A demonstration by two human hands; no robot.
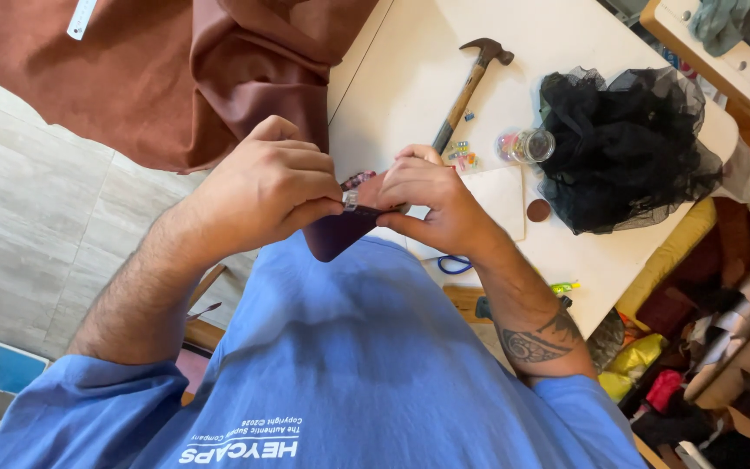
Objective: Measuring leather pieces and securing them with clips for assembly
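Fingertips of both hands pinch a small dark purple fabric piece [336, 233] held up in front of the chest, above the near edge of the white table [410, 78]: the left hand [258, 187] is closed on its upper edge, where a small silvery clip-like part [351, 201] sits, and the right hand [431, 200] is closed on the same edge from the other side. Doing this well seems to call for keeping that edge taut and level between the thumbs while the metal part is seated squarely. Soft and matte, the piece hangs down to a rounded point.
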